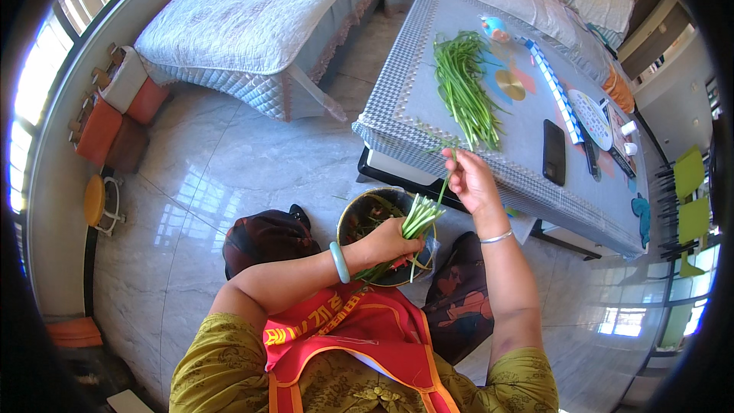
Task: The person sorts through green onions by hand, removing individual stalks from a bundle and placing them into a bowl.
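My left hand [391, 244], with a pale green bangle on its wrist, is closed around a bundle of green stalks [422, 215] with whitish cut ends, over a round bin [342, 223] between my knees. My right hand [469, 179], wearing a silver bracelet, pinches a thin green stalk [444, 188] between thumb and fingers, beside the near edge of the table. A larger pile of long green leafy stalks, likely garlic chives [467, 89], lies on the table. The bin holds plant scraps and other litter.
The cloth-covered table [401, 86] also holds a black smartphone [554, 152], a blue toy [494, 28], a remote control [589, 155], a patterned round fan [589, 117] and white cups. A quilt-covered seat [229, 17] stands at upper left. A yellow-topped stool [94, 201] stands by the left wall.
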### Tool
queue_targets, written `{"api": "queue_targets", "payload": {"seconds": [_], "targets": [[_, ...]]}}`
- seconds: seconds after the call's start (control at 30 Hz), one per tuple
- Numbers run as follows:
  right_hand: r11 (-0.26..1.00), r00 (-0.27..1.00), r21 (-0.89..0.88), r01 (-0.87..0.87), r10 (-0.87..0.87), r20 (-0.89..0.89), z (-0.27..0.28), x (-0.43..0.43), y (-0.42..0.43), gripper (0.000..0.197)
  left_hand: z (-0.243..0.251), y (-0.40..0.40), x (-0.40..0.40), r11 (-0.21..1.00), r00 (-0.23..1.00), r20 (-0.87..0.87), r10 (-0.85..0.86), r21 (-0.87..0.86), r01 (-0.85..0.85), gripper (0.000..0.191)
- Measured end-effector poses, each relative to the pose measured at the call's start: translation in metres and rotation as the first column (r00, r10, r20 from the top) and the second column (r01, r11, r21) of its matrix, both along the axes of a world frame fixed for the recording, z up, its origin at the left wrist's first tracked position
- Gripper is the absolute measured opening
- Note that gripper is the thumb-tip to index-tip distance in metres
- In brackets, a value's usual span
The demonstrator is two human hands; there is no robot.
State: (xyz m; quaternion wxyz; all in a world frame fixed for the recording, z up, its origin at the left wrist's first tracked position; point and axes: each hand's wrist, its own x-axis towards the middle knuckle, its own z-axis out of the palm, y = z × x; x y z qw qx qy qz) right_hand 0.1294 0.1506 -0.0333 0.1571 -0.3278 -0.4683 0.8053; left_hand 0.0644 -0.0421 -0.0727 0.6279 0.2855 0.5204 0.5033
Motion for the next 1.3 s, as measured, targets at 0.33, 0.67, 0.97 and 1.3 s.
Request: {"api": "queue_targets", "payload": {"seconds": [0.33, 0.67, 0.97, 1.3], "targets": [[0.995, 0.997, 0.081, -0.054, 0.049, 0.059, 0.009, -0.002, -0.012, 0.021, 0.004, 0.0, -0.001, 1.0, 1.0, 0.019, 0.005, -0.01, -0.005, 0.005], [0.988, 0.988, 0.041, -0.15, 0.149, 0.043, 0.006, -0.002, -0.012, 0.027, 0.003, -0.001, 0.002, 1.0, 0.999, -0.041, -0.001, 0.0, 0.001, 0.006], [0.987, 0.988, -0.04, -0.153, 0.152, -0.017, 0.003, -0.003, -0.007, 0.023, 0.002, -0.003, 0.006, 0.997, 0.996, -0.034, -0.079, 0.015, 0.08, 0.009], [0.992, 0.988, -0.012, -0.128, 0.127, -0.087, 0.001, -0.002, -0.005, 0.018, 0.002, -0.003, 0.007, 0.998, 0.998, -0.019, -0.062, 0.016, 0.062, 0.01]]}}
